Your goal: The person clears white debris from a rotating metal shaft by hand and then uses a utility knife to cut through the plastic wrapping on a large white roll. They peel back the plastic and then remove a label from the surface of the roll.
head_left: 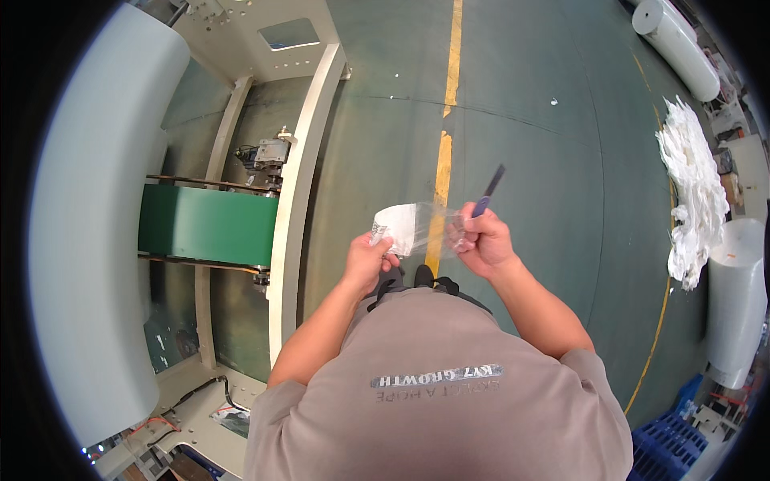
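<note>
My left hand (369, 260) is closed in a pinch on the lower left edge of a white sheet (405, 226), which curves upward in front of my waist. Clear plastic film (437, 227) stretches from the sheet across to my right hand (488, 243). That hand is closed round the dark blue handle of a knife (491, 189), whose dark, narrow blade points up and away from me. Its fingers also seem to grip the film's right end. Whether the sheet lies inside the film or is joined to it, I cannot tell.
On the left stand a large pale roll (96, 216) and a cream machine frame (301, 176) with a green belt (208, 224). A yellow line (443, 160) crosses the green floor. To the right lie crumpled white material (691, 192), white rolls (736, 297) and a blue pallet (670, 445).
</note>
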Tool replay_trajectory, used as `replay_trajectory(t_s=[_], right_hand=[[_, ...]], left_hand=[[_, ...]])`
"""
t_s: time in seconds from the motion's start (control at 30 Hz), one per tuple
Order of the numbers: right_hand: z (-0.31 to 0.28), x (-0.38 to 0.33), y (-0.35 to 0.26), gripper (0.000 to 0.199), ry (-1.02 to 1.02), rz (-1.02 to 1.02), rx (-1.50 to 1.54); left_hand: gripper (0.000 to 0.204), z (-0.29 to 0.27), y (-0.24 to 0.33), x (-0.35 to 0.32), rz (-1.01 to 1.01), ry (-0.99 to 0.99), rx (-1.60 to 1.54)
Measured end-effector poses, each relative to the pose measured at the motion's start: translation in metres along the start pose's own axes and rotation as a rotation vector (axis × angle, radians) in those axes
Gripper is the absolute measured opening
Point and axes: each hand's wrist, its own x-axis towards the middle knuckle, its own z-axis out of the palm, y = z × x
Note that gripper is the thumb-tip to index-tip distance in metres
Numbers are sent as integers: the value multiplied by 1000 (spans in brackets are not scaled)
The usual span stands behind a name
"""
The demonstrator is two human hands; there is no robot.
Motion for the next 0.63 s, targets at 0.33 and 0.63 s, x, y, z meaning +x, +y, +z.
replay_trajectory(t_s=[0.33,0.63], right_hand=[[-25,177,-149,21,266,-216,123],[-7,352,-202,17,347,-169,-419]], left_hand=[[14,-16,132,212,96,178,215],[25,48,320,389,307,-118,593]])
